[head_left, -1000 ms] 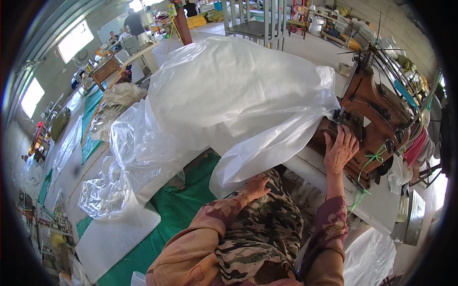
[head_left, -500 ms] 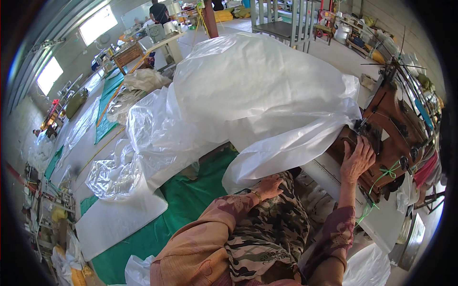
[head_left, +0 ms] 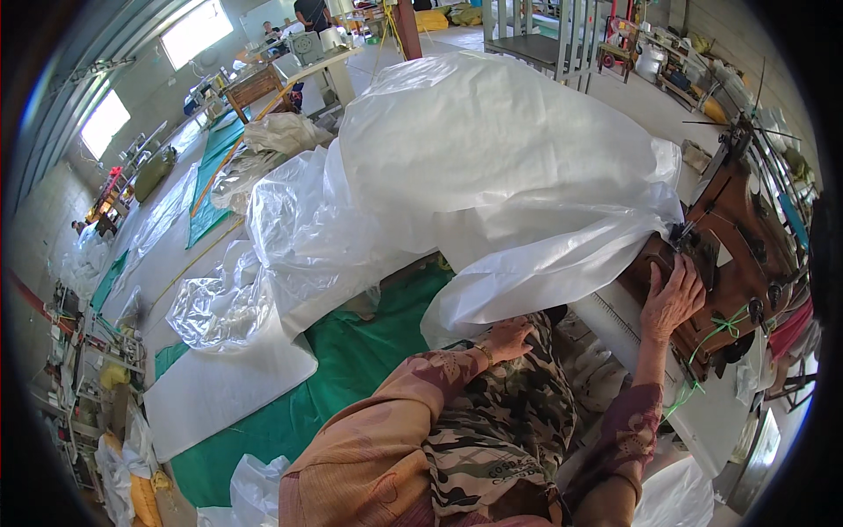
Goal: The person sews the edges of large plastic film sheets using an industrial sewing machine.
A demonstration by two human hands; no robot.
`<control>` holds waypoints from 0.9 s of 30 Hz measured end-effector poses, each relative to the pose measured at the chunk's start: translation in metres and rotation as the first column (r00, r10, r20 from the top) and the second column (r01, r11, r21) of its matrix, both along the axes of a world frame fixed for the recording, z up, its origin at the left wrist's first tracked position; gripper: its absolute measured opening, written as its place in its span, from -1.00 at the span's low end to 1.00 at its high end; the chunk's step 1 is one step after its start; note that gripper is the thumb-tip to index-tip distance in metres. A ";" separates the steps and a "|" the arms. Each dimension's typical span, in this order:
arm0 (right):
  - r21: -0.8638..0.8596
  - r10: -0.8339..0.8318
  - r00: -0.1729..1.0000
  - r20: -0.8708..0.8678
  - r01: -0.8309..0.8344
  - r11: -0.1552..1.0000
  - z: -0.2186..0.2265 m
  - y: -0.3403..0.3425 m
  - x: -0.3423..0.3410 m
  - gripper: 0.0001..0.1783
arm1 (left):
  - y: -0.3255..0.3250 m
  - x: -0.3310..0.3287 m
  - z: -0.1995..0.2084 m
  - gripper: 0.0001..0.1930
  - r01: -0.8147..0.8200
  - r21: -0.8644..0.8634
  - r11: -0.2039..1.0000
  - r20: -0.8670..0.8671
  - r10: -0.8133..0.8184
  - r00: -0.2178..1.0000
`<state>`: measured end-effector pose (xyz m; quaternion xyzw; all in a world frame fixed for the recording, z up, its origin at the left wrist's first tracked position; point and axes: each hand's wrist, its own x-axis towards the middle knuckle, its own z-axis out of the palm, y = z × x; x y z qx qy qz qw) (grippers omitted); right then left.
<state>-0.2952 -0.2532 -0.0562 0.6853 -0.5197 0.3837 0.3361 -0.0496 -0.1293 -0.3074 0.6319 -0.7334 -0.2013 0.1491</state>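
Note:
A large translucent white plastic sheet [head_left: 518, 149] spreads across the work surface, its right end gathered at the needle area of a brown sewing machine [head_left: 755, 237]. My right hand [head_left: 674, 299] reaches up to this machine, its fingers stretched toward the dark metal parts by the needle and the thumb apart. Whether the fingertips touch those parts is hard to make out. My left hand [head_left: 509, 340] lies on the camouflage apron [head_left: 500, 413] over my lap, fingers laid out, just below the sheet's hanging near edge. No object shows in either hand.
Clear crumpled plastic [head_left: 228, 303] hangs over the table's left end [head_left: 219, 395]. Green cloth [head_left: 342, 351] lies beneath. Green string [head_left: 724, 325] is tied to the machine. A metal frame stand [head_left: 544, 44] is beyond the sheet, and a person [head_left: 312, 13] stands at the back.
The whole view has shifted slightly, so things sit a little farther right. Both hands keep nearly the same places, and the sheet lies much as before.

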 end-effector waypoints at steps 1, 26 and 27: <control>0.002 -0.006 1.000 0.001 0.006 1.000 -0.001 0.000 -0.002 -0.47 | 0.000 -0.001 0.001 -0.46 0.002 0.001 1.000 -0.001 -0.002 1.000; 0.007 0.021 1.000 0.017 -0.021 1.000 0.001 0.002 0.001 -0.47 | -0.001 0.002 -0.008 -0.49 -0.029 -0.084 0.996 0.020 0.031 0.999; 0.009 0.021 1.000 0.021 -0.022 1.000 0.000 0.002 0.001 -0.47 | -0.002 0.003 -0.007 -0.46 -0.004 -0.025 1.000 0.020 0.005 1.000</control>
